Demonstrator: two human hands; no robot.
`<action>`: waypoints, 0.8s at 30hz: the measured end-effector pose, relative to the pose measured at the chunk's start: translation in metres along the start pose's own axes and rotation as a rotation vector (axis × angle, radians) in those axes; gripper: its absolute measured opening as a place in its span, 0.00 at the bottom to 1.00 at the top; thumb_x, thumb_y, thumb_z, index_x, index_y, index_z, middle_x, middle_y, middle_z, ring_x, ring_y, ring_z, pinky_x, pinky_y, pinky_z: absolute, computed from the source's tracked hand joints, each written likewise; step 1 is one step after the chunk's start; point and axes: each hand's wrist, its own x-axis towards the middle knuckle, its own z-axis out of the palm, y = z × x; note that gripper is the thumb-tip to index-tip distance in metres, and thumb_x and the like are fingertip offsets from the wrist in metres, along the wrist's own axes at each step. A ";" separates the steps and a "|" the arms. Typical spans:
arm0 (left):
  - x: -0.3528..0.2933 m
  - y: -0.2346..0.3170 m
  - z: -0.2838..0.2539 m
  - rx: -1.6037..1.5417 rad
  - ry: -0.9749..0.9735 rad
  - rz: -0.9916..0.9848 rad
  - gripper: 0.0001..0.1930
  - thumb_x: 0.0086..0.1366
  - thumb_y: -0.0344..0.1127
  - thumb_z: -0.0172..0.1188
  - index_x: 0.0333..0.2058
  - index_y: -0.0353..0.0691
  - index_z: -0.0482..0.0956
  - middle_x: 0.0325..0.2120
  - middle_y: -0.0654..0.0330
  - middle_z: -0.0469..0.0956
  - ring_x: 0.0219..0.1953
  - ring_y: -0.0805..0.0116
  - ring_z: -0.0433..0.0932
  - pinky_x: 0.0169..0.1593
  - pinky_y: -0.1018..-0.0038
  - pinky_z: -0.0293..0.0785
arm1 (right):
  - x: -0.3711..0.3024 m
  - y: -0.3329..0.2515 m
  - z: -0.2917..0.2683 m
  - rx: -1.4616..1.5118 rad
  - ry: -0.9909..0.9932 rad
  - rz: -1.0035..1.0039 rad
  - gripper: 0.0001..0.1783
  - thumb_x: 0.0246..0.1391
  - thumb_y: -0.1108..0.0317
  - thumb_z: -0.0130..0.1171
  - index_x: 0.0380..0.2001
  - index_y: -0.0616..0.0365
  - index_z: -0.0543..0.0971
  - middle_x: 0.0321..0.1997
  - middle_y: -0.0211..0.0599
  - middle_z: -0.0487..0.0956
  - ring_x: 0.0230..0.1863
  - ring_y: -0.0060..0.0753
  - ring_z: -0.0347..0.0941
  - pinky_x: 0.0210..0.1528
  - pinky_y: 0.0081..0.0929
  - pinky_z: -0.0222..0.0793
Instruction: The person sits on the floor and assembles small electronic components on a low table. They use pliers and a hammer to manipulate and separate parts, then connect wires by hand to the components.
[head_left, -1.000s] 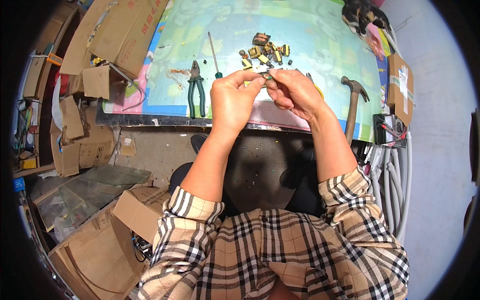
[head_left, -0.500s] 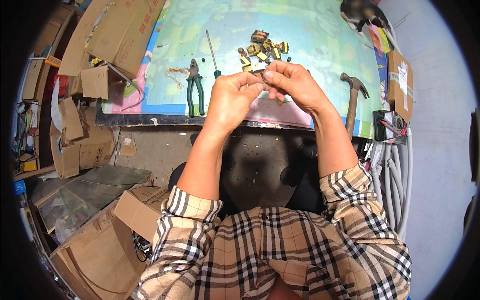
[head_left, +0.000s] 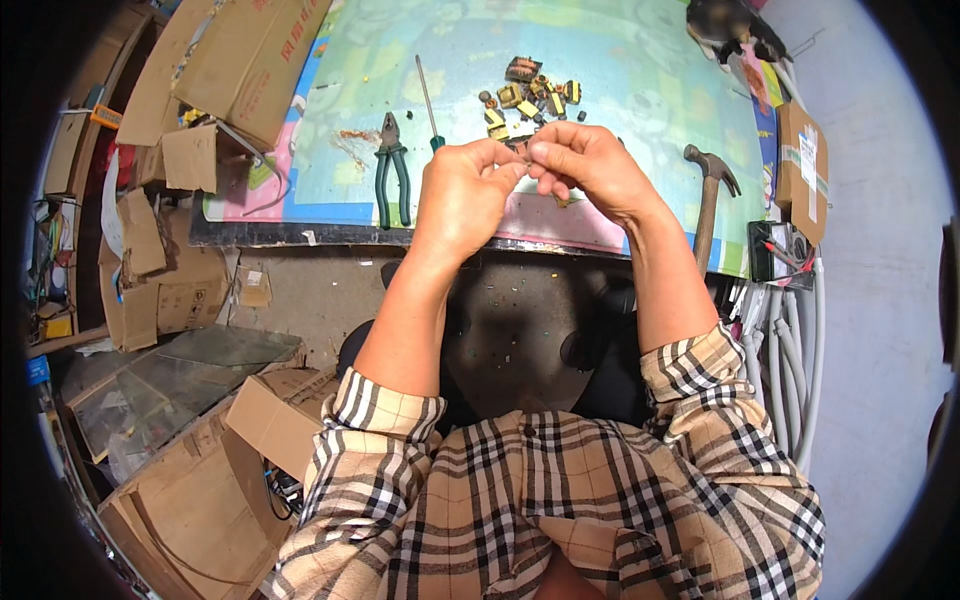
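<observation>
Left hand (head_left: 462,200) and right hand (head_left: 590,172) meet, fingertips pinching a small part (head_left: 518,146) between them, neither nearer; its long axis I can't tell. Loose parts (head_left: 510,96) lie just beyond.

Bright tabletop (head_left: 640,70), black round rim, fisheye bend throughout

Light seemingly from above, strong on left hand (head_left: 462,205) and right hand (head_left: 595,175); floor (head_left: 310,285) below duller, deep shadow toward its middle; shelves (head_left: 60,245) at far left murky; wall (head_left: 875,260) at right pale, bluish, dropping to black at the rim; tabletop's front edge bows with the lens; pliers (head_left: 393,170) and hammer (head_left: 709,195) fairly sharp; animal's head (head_left: 722,18) at upper right blurred out; detail between fingertips too small to read
</observation>
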 end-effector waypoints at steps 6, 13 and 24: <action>0.000 0.003 -0.004 -0.020 -0.007 -0.046 0.05 0.60 0.26 0.61 0.31 0.29 0.80 0.24 0.64 0.79 0.27 0.81 0.71 0.32 0.82 0.67 | 0.000 0.001 0.000 0.243 -0.004 0.069 0.15 0.60 0.59 0.57 0.38 0.63 0.75 0.30 0.33 0.78 0.29 0.20 0.77 0.24 0.12 0.66; -0.001 0.004 -0.004 -0.001 -0.027 -0.042 0.06 0.60 0.26 0.61 0.32 0.28 0.80 0.25 0.63 0.79 0.28 0.80 0.72 0.33 0.82 0.68 | 0.001 0.000 -0.001 0.034 0.038 0.080 0.11 0.56 0.64 0.61 0.34 0.62 0.77 0.26 0.30 0.78 0.25 0.16 0.73 0.22 0.13 0.64; -0.001 0.005 -0.006 -0.022 -0.017 -0.043 0.05 0.60 0.26 0.61 0.32 0.28 0.80 0.25 0.63 0.80 0.29 0.80 0.73 0.33 0.81 0.68 | -0.001 0.000 -0.004 -0.027 0.051 0.043 0.16 0.59 0.55 0.58 0.37 0.59 0.79 0.30 0.26 0.78 0.33 0.19 0.73 0.28 0.15 0.62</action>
